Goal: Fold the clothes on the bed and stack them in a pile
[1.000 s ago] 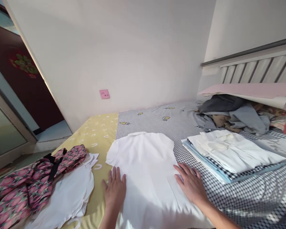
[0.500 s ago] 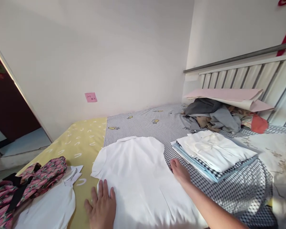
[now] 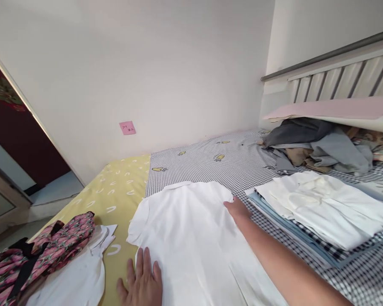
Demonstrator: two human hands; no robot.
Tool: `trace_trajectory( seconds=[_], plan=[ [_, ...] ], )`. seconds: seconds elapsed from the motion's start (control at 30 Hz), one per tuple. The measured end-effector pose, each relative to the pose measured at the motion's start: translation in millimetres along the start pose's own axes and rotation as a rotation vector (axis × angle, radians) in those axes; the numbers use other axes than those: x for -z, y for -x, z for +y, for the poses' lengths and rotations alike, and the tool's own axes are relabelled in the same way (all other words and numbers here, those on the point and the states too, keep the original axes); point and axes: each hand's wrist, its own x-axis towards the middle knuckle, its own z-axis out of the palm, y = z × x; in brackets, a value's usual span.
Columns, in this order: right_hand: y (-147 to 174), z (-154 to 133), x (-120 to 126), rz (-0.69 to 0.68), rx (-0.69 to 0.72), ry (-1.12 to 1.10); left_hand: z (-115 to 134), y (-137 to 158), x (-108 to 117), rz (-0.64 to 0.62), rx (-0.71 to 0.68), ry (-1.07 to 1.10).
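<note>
A white short-sleeved shirt (image 3: pixel 191 238) lies spread on the bed, collar end away from me and its lower part running out of the bottom of the view. My left hand (image 3: pixel 143 276) rests flat on its left edge, fingers spread. At the shirt's right sleeve, my right hand (image 3: pixel 238 208) is closed on the cloth edge, thumb on top; its other fingers are mostly hidden. Right of that arm is a stack of folded clothes (image 3: pixel 319 208), white on top with checked and light blue layers below.
A pink floral garment (image 3: pixel 67 242) and a white garment (image 3: pixel 76 272) lie at the left. Grey and brown clothes (image 3: pixel 315 142) are heaped under a pink sheet (image 3: pixel 338 109) by the headboard (image 3: pixel 338 80). A pink note (image 3: pixel 127 128) is on the wall above the yellow-and-checked bedspread (image 3: pixel 191 163).
My right hand has moved up along the shirt's side and taken hold of the right sleeve edge. My left hand stays flat on the left side. The view has shifted slightly.
</note>
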Motion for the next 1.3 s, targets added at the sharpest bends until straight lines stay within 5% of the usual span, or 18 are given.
trace_trajectory(
  seconds=[0.2,0.47,0.53,0.63,0.73,0.87,1.13,1.3],
  plan=[
    [8.4,-1.9,-6.3,0.063,-0.157,-0.093,4.7,4.4,10.3,0.031,0.016,-0.019],
    [12.4,-10.8,10.1,0.138,-0.107,-0.186,8.6,9.3,17.9,0.002,0.014,-0.060],
    [19.4,-20.9,16.5,0.197,-0.011,-0.176,8.7,8.7,16.6,0.009,0.013,-0.054],
    [36.1,-33.8,15.5,0.347,0.398,-0.065,8.4,7.6,14.4,0.016,0.017,-0.046],
    [49.7,-38.5,-1.9,0.137,0.725,0.174,5.8,5.1,10.3,0.005,0.019,-0.034],
    [41.6,-41.8,-29.2,-0.311,0.616,0.362,-1.3,-1.3,-4.1,0.005,0.005,-0.003],
    [-20.1,-75.6,-48.0,-0.385,0.440,0.357,-4.5,-1.7,-26.8,0.195,0.019,0.017],
    [-37.3,-86.0,-56.3,-0.348,0.420,0.363,-4.9,-1.2,-26.7,0.206,0.004,-0.014]
  ],
)
